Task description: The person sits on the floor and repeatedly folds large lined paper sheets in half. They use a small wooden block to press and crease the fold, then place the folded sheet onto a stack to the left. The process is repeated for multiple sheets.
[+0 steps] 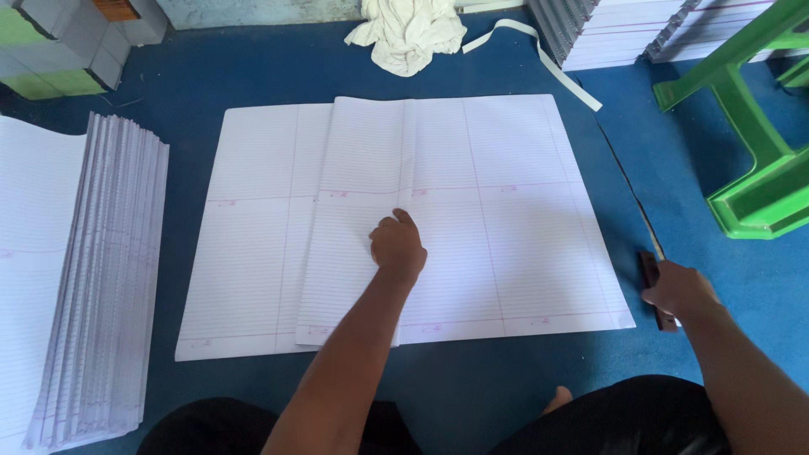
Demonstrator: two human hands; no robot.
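A large sheet of white ruled paper [506, 211] lies flat on the blue floor, with its left part folded over along a crease near the middle. My left hand [396, 246] rests on the folded part, fingers curled, pressing down beside the crease. My right hand [678, 291] is off the sheet's lower right corner and grips the dark handle of a long thin blade [628, 181] that lies on the floor along the paper's right edge.
A fanned stack of ruled sheets [101, 278] lies at the left. A crumpled white cloth [409, 34] and a paper strip [539, 50] lie at the back. Bound paper stacks [624, 29] stand at the back right, a green plastic stool [758, 152] at the right.
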